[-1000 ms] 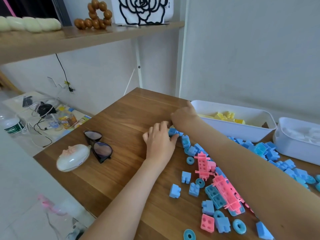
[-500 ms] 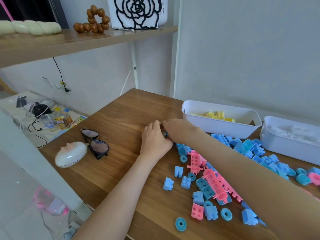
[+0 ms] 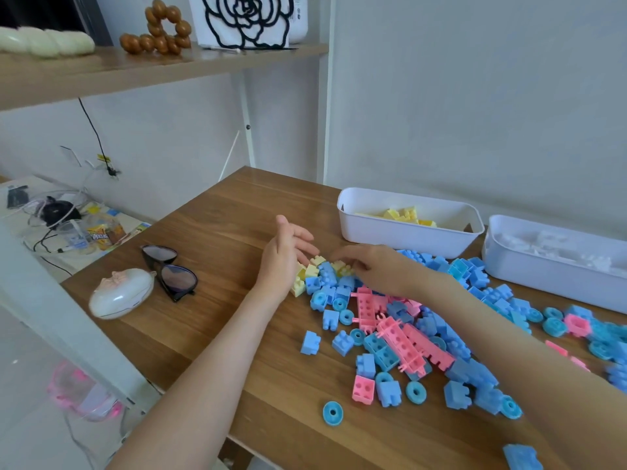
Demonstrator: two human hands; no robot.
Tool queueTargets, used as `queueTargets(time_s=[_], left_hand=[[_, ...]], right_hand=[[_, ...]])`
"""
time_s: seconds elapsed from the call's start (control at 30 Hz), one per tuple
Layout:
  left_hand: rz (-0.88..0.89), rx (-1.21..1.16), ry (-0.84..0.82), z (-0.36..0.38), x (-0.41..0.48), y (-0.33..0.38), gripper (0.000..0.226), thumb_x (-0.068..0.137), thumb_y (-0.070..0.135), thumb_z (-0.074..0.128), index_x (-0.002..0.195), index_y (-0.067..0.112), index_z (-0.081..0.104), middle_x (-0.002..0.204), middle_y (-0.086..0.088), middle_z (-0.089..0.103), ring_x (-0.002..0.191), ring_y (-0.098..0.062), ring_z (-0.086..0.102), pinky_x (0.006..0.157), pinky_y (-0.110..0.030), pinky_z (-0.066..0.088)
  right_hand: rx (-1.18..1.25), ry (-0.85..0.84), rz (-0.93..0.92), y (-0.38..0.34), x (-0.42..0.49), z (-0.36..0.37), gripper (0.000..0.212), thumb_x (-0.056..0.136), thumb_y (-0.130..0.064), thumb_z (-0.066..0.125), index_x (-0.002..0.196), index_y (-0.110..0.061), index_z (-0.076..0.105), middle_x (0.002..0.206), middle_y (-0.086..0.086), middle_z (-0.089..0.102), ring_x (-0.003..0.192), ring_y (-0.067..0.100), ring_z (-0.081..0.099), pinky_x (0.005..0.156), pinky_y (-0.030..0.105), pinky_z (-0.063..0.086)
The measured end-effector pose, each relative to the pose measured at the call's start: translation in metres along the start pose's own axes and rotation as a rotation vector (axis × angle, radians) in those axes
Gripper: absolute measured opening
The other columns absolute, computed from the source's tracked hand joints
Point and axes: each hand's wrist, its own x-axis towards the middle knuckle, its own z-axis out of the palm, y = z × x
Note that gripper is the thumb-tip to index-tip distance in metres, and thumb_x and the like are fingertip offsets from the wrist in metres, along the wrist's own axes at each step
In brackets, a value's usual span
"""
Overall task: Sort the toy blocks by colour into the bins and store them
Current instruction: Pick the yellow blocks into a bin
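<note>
Yellow blocks point(image 3: 310, 270) bunched between both hands on wooden surface point(image 3: 220, 239). Left hand point(image 3: 283, 257) edge-on, fingers straight and spread, palm side against yellow cluster. Right hand point(image 3: 371, 266) arched over same cluster, fingertips down among blocks; cannot tell whether pinching any. Blue blocks point(image 3: 330, 318) and pink blocks point(image 3: 400, 337) scattered beneath and beside right forearm. Beyond right hand, white bin point(image 3: 403, 240) holding yellow pieces; second white bin point(image 3: 549, 279) further right. Sunglasses point(image 3: 169, 271) left of left hand.
</note>
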Motion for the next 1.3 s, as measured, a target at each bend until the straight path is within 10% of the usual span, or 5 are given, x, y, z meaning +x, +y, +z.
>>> queueTargets(time_s=[0.93, 1.13, 1.3], left_hand=[[0.029, 0.091, -0.223, -0.003, -0.001, 0.004, 0.018, 0.096, 0.018, 0.048, 0.098, 0.020, 0.066, 0.092, 0.005, 0.071, 0.083, -0.011, 0.063, 0.072, -0.020, 0.046], [0.017, 0.126, -0.215, -0.001, -0.002, 0.005, 0.018, 0.097, 0.020, 0.048, 0.101, 0.019, 0.065, 0.093, 0.007, 0.070, 0.086, -0.010, 0.063, 0.072, -0.019, 0.046], [0.012, 0.124, -0.218, 0.001, -0.002, 0.005, 0.017, 0.096, 0.018, 0.050, 0.102, 0.019, 0.065, 0.093, 0.007, 0.070, 0.088, -0.007, 0.063, 0.075, -0.020, 0.046]], right_hand=[[-0.080, 0.028, 0.056, -0.011, 0.006, -0.001, 0.040, 0.092, -0.024, 0.054, 0.130, -0.022, 0.044, 0.124, 0.002, 0.052, 0.108, 0.020, 0.053, 0.089, 0.029, 0.045], [-0.124, 0.206, 0.012, -0.012, 0.007, 0.006, 0.021, 0.095, -0.021, 0.047, 0.114, -0.014, 0.053, 0.100, 0.002, 0.052, 0.092, 0.021, 0.056, 0.077, 0.032, 0.049], [-0.025, 0.428, -0.082, -0.008, 0.006, -0.012, 0.029, 0.096, -0.013, 0.045, 0.125, -0.012, 0.049, 0.119, 0.007, 0.053, 0.102, 0.024, 0.054, 0.082, 0.031, 0.044]])
